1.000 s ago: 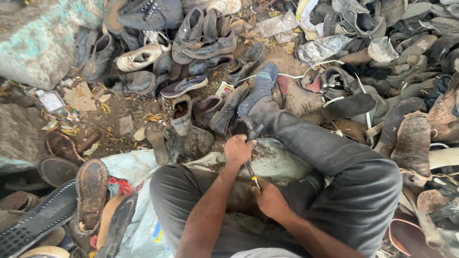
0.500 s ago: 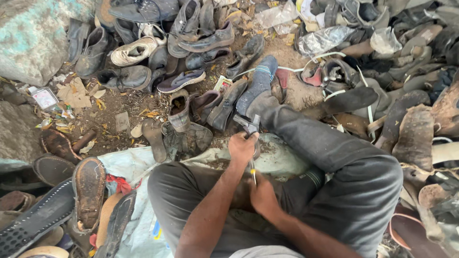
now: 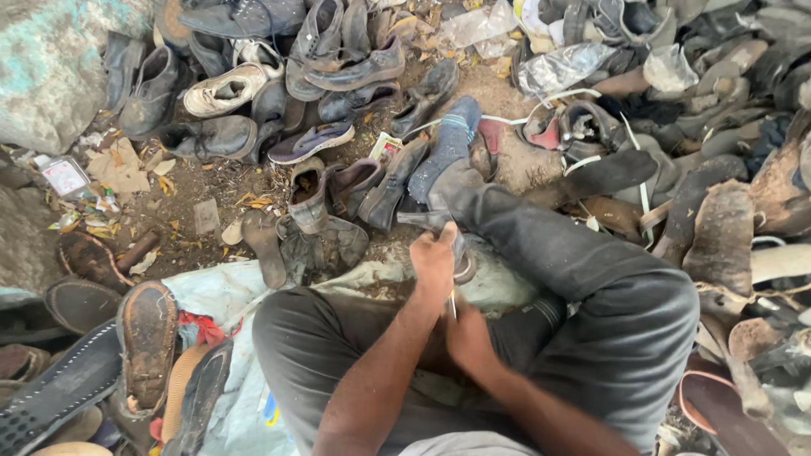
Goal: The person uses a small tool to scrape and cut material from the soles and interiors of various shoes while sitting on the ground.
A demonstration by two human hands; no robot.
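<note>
**Two hands at work on one dark shoe, amid heaps of old footwear**

The person sits on the ground with both legs in dark trousers, one stretched out to a blue sock. Two bare hands meet over the lap. The left hand is curled tight around a dark shoe, which rests above the knees, just ahead of the lap, with its grey sole edge showing by the wrist. The right hand sits just below the left, fingers pressed together on one thin tool, a slim pale shaft standing upright between the two hands; what kind of tool it is cannot be told.

On the bare dirt in front lie several single shoes: one white shoe, one grey sneaker and one open brown boot can be counted apart. To the left, one upturned brown sole lies on a pale cloth sheet. To the right, a dense heap of worn shoes is too tangled to count. Two crumpled clear plastic bags lie at the top
</note>
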